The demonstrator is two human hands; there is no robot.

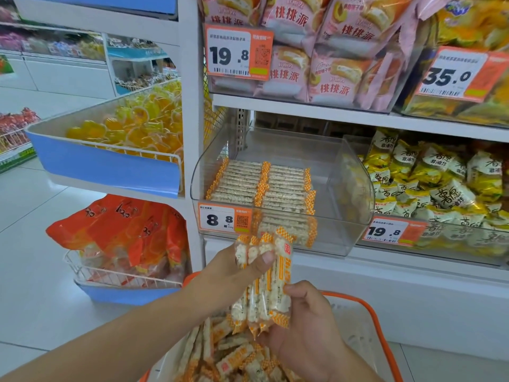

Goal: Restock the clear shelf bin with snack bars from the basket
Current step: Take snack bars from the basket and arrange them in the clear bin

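While I hold a bundle of snack bars (264, 279) upright between both hands, the rest of the scene is a shop aisle: pale glossy floor tiles (33, 205) at left, white shelving (358, 117) ahead. My left hand (242, 268) grips the top of the bundle, thumb curled across the front; my right hand (305, 326) pinches and cups the bottom end. The bundle sits just below the clear shelf bin (281, 188) and right above the basket (374, 321), orange-rimmed, with loose bars (234, 357) piled inside.

The bin holds two neat rows of the same bars, orange-checked wrapper ends, right side of it bare. Its price tag (224, 219) reads "8.8" with a QR code. Upper shelf: pink pastry bags (325, 56) with red Chinese characters, tag (238, 52) reading "19.8"; further right a tag (457, 74) reading "35.0" on yellow packs. Right of the bin, white-yellow packets (435, 180) with black brush characters, tag (391, 231) "19.8". Left: blue-fronted wire bin of yellow jelly cups (132, 125); below it red-orange bags (124, 232). Small print on the tags too blurred to read.
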